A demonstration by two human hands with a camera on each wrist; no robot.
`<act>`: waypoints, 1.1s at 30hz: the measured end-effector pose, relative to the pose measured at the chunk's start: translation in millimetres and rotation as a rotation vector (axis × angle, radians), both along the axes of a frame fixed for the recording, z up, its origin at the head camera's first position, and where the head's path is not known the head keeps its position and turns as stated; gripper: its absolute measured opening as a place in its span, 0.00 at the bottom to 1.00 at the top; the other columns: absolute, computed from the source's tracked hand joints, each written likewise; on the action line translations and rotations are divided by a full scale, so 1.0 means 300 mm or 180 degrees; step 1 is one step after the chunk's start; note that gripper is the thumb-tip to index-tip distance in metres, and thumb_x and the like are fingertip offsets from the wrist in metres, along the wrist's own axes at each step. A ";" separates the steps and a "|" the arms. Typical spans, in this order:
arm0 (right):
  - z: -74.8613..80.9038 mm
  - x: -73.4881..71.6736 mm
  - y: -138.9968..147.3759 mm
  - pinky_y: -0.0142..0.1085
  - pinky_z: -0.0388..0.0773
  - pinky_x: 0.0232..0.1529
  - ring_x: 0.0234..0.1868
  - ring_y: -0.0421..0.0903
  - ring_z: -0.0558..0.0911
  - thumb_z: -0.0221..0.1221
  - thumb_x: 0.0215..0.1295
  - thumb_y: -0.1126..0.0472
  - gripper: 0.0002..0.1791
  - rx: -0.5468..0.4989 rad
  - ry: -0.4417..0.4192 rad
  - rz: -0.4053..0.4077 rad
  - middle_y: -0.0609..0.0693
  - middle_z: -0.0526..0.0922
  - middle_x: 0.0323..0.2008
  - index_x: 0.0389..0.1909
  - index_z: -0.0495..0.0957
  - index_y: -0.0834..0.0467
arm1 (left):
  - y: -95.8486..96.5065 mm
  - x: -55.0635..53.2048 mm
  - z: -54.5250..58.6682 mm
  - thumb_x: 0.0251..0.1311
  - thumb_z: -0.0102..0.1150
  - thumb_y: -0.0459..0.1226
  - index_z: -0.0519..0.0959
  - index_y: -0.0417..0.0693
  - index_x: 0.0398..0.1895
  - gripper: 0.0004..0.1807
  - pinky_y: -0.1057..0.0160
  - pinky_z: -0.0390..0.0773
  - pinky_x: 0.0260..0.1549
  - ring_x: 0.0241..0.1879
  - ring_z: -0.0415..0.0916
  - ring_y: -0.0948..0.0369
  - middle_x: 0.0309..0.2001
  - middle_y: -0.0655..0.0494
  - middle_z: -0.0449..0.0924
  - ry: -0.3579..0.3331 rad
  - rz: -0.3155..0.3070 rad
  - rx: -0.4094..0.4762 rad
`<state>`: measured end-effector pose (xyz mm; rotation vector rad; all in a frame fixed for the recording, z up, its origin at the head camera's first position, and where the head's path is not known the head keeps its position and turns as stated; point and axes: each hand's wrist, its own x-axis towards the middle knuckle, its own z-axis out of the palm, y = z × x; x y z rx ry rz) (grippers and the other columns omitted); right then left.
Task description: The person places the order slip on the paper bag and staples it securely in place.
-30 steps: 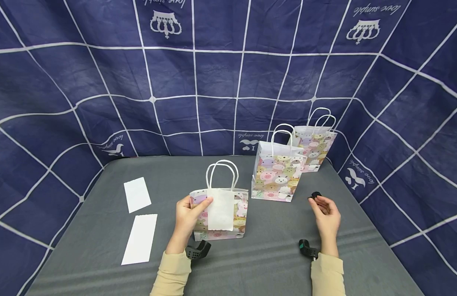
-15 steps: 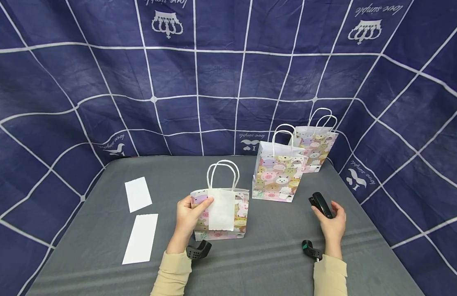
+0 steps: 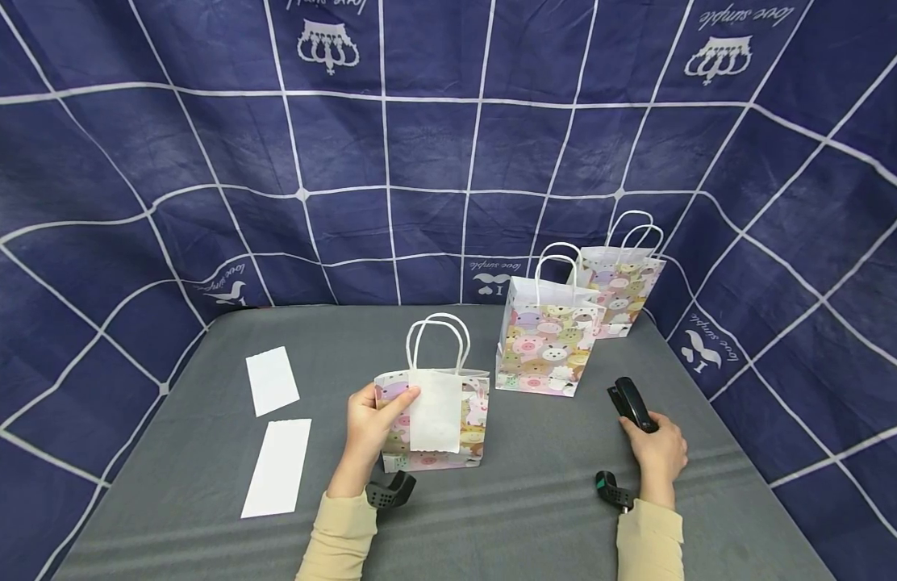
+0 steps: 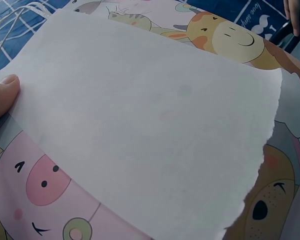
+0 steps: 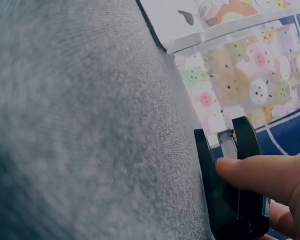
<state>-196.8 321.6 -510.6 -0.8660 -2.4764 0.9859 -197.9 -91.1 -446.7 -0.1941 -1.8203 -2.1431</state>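
Observation:
My left hand (image 3: 372, 424) pinches a white slip of paper (image 3: 435, 411) against the front of an animal-print paper bag (image 3: 473, 411). Its thumb lies over the slip's left edge; the other fingers are hidden behind the bag's front panel. In the left wrist view the slip (image 4: 150, 115) has a torn right edge, with the thumb (image 4: 4, 97) at its upper left. On the right of the table, my right hand (image 3: 657, 453) holds a black stapler (image 3: 630, 403). The right wrist view shows its thumb on the side of the stapler (image 5: 230, 210), whose front end points toward the bags.
Two more animal-print bags stand at the back right, one nearer (image 3: 546, 347) and one behind it (image 3: 623, 290). Two white paper slips lie on the left, a shorter (image 3: 272, 381) and a longer one (image 3: 277, 468). Blue grid-patterned cloth (image 3: 427, 153) hangs behind the grey table.
The right hand has drawn back toward the person and slightly right along the stapler, which came into fuller view. The left hand keeps the slip and bag in place.

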 end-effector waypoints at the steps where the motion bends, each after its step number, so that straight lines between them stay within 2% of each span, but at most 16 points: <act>1: 0.000 0.000 0.000 0.61 0.53 0.54 0.55 0.70 0.62 0.60 0.58 0.54 0.29 -0.0007 0.0010 -0.0020 0.72 0.67 0.55 0.56 0.68 0.69 | 0.001 0.003 0.006 0.49 0.67 0.25 0.80 0.32 0.29 0.05 0.65 0.78 0.18 0.20 0.77 0.63 0.23 0.58 0.81 0.0002 -0.0009 -0.0013; 8: -0.002 -0.001 0.001 0.58 0.53 0.56 0.55 0.69 0.65 0.59 0.61 0.53 0.26 -0.0041 0.0210 -0.0116 0.71 0.72 0.53 0.53 0.72 0.68 | 0.005 0.038 0.064 0.50 0.66 0.25 0.78 0.26 0.29 0.07 0.65 0.78 0.19 0.20 0.77 0.63 0.23 0.60 0.81 0.0091 -0.0016 -0.0099; 15: 0.000 0.000 -0.004 0.53 0.59 0.56 0.54 0.66 0.69 0.61 0.60 0.52 0.25 -0.0113 0.0602 -0.0234 0.69 0.74 0.51 0.51 0.74 0.68 | 0.006 0.037 0.059 0.50 0.66 0.25 0.79 0.28 0.29 0.07 0.65 0.78 0.18 0.20 0.77 0.63 0.23 0.60 0.81 0.0095 -0.0022 -0.0056; 23: -0.010 -0.014 -0.008 0.51 0.62 0.55 0.54 0.63 0.71 0.62 0.60 0.49 0.27 -0.0383 0.1108 -0.0367 0.66 0.75 0.52 0.52 0.74 0.64 | 0.005 0.035 0.056 0.50 0.66 0.24 0.78 0.27 0.29 0.07 0.66 0.78 0.18 0.20 0.76 0.64 0.22 0.60 0.81 0.0132 -0.0006 -0.0084; 31: -0.005 -0.024 -0.017 0.49 0.64 0.53 0.54 0.60 0.73 0.65 0.57 0.48 0.27 -0.0467 0.1307 -0.0389 0.63 0.77 0.51 0.51 0.75 0.62 | 0.006 0.037 0.059 0.50 0.67 0.25 0.78 0.26 0.31 0.08 0.65 0.79 0.19 0.21 0.78 0.63 0.23 0.60 0.81 0.0051 -0.0030 -0.0039; 33: -0.005 -0.025 -0.020 0.45 0.65 0.50 0.52 0.58 0.74 0.65 0.57 0.48 0.27 -0.0457 0.1333 -0.0380 0.62 0.77 0.51 0.51 0.76 0.62 | 0.007 0.037 0.058 0.50 0.67 0.25 0.78 0.26 0.31 0.08 0.64 0.79 0.19 0.21 0.78 0.62 0.23 0.60 0.81 0.0040 -0.0037 -0.0021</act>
